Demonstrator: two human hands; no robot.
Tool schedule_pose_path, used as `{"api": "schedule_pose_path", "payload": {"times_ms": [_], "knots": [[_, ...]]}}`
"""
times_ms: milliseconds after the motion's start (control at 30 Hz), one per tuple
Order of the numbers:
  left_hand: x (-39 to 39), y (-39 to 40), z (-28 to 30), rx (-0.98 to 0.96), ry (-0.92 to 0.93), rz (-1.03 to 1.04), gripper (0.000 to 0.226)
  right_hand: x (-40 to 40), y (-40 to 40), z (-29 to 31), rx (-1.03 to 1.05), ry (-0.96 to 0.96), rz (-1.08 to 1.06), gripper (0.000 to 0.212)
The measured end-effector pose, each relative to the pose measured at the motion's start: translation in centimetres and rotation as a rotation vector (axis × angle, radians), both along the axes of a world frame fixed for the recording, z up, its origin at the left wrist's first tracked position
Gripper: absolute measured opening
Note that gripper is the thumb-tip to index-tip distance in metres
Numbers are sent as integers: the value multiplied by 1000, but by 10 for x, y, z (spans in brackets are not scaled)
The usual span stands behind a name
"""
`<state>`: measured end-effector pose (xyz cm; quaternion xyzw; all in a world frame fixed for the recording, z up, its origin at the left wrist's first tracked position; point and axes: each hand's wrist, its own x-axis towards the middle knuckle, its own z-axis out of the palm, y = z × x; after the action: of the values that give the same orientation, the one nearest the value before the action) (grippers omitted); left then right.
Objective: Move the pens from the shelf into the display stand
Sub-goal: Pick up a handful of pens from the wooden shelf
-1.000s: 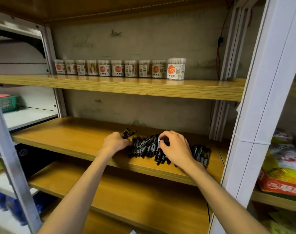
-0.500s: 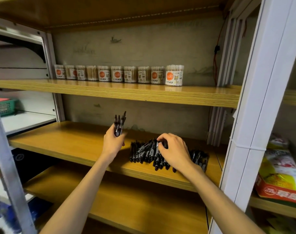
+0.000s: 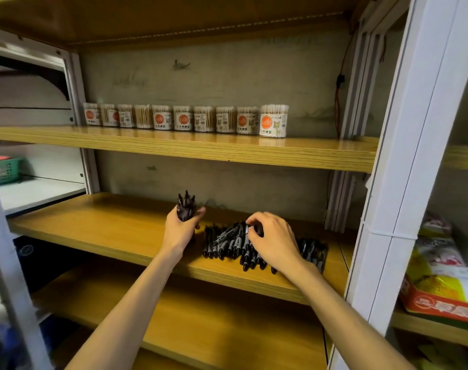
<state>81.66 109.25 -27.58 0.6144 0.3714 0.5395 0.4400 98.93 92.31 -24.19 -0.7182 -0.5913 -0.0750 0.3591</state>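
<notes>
So the pile of black pens (image 3: 257, 247) sits on the middle shelf (image 3: 120, 231), and that pile is the landmark for everything here. The left hand (image 3: 180, 231) is just left of the pile, fingers curled round a small upright bundle of pens (image 3: 186, 208) with the tips poking up. The right hand (image 3: 274, 240) is on top of the pile, fingertips pinching at a pen near its back edge. More pens lie right of the pile, near the white upright (image 3: 404, 182).

No display stand in view, so I'd guess this is the gathering stage. My tip: pick pens off the pile one or two at a time and feed them into the left bundle all pointing the same way, so they slot into the stand cleanly later. Keep that bundle upright and don't overfill it, or a pen slides out. The cotton swab jars (image 3: 184, 118) on the shelf above the pile are well clear.
</notes>
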Motion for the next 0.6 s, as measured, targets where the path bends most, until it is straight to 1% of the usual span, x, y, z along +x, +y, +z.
{"api": "schedule_pose_path", "payload": {"times_ms": [33, 100, 200, 233, 300, 367, 433, 500, 533, 600], "knots": [[0, 1, 0, -33, 16, -20, 30, -1, 0, 0, -1, -1, 2, 17], [-1, 3, 1, -65, 58, -34, 27, -5, 0, 0, -3, -1, 2, 17], [-3, 4, 2, -55, 43, 53, 33, -8, 0, 2, -10, 4, 3, 18], [-4, 5, 2, -63, 43, 60, 32, -9, 0, 3, -11, 1, 4, 18], [-6, 4, 2, -105, 104, 2, 25, -12, -1, 4, -12, -8, 7, 18], [-8, 1, 5, -137, 159, -79, 25, -15, -2, 5, -6, -10, 19, 18], [-8, -1, 7, -147, 114, -86, 25, -18, -5, 7, -3, -12, 27, 18], [-7, -3, 8, -146, 72, -11, 22, -20, -8, 8, 2, -13, 31, 17], [-8, -3, 8, -152, 82, 13, 22, -22, -9, 8, -2, -13, 32, 17], [-10, -4, 9, -187, 134, -17, 23, -24, -14, 9, -16, -15, 34, 17]]}}
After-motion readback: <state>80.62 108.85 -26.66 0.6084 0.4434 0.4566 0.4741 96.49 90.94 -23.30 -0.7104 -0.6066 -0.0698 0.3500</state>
